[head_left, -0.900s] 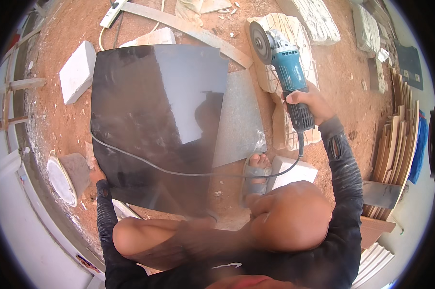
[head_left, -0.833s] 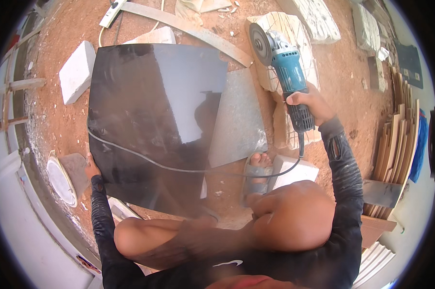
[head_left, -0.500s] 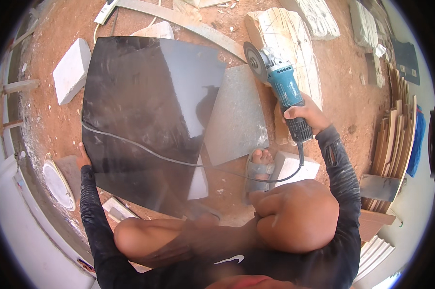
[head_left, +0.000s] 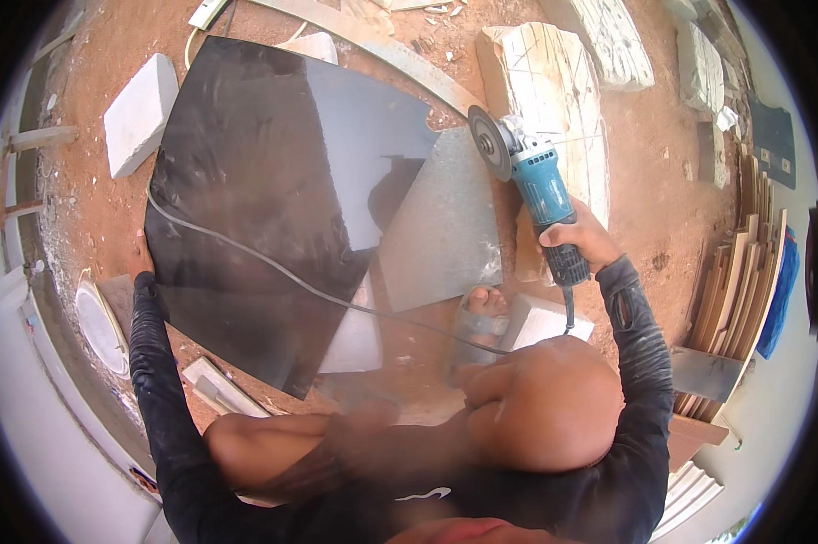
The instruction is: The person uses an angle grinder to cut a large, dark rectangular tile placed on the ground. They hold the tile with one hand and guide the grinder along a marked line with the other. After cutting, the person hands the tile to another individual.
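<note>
My right hand is wrapped round the black rear grip of a teal angle grinder. Its cutting disc points up and left, clear of the slab. A large, glossy black stone slab lies in front of me on the left. My left hand grips the slab's left edge, with some fingers hidden. The grinder's grey cord runs across the slab. A thin grey sheet lies to the slab's right.
White blocks lie beside and beneath the slab. A larger pale block stands behind the grinder. My sandalled foot is by the grey sheet. A long strip lies beyond; stacked boards lean at right. A round white lid sits left.
The black slab has turned clockwise, its near corner shifting left, with my left hand still on its edge. The grinder has moved slightly right and down in the picture, still in my right hand.
</note>
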A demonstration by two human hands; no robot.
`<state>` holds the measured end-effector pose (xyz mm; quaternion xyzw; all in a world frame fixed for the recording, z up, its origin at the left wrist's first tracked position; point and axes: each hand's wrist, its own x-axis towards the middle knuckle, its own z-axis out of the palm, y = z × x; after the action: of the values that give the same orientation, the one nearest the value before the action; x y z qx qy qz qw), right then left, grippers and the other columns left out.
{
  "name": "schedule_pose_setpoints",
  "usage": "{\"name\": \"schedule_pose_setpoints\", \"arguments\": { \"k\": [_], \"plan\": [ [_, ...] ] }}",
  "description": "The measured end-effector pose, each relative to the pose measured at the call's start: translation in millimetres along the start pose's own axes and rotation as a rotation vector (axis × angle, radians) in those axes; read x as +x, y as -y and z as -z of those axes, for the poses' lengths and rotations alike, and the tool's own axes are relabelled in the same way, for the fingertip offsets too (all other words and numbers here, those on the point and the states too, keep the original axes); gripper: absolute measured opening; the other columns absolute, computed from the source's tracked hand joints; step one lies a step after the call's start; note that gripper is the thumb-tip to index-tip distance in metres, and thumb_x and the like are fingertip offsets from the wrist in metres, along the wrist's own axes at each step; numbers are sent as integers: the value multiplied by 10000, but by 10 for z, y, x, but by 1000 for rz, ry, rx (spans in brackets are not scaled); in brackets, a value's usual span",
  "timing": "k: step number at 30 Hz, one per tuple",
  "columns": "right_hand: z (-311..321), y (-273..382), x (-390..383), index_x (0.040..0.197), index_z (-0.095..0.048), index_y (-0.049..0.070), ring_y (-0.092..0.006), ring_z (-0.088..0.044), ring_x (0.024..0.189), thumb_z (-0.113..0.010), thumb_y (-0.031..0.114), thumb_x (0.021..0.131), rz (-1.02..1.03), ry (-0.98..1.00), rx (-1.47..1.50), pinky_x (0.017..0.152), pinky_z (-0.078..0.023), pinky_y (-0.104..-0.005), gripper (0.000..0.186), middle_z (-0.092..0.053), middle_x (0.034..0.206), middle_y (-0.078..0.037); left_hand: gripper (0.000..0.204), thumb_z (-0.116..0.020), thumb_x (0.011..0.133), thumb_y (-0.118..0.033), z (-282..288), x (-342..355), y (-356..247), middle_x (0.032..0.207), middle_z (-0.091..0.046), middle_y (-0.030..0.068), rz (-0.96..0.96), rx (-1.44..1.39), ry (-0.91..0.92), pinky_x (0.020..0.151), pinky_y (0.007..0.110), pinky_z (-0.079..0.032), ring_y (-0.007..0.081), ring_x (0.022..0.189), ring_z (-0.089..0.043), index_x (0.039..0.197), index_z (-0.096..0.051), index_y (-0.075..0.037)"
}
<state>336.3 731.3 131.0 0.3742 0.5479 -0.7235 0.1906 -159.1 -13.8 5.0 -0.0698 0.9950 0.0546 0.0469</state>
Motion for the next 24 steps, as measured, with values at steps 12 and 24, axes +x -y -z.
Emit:
{"name": "schedule_pose_setpoints", "arguments": {
  "k": [12, 24],
  "plan": [
    [-84, 0, 101, 1199, -531, 3, -162, -640, 777, -748, 119, 690, 149, -45, 31, 732, -534, -300, 565, -622, 906, -75, 954, -298, 935, -803, 42, -194, 67, 1280, -625, 301, -16, 12, 18, 1071, 468, -406, 452, 1250, -562, 1308, -635, 8],
    [-136, 251, 347, 1258, -518, -16, -171, -652, 774, -771, 178, 703, 222, -41, 117, 733, -541, -310, 640, -641, 905, -83, 904, -299, 968, -756, 33, -630, 132, 1468, -506, 274, -40, -32, 143, 1142, 446, -337, 425, 1359, -476, 1460, -509, -27]
  ]
}}
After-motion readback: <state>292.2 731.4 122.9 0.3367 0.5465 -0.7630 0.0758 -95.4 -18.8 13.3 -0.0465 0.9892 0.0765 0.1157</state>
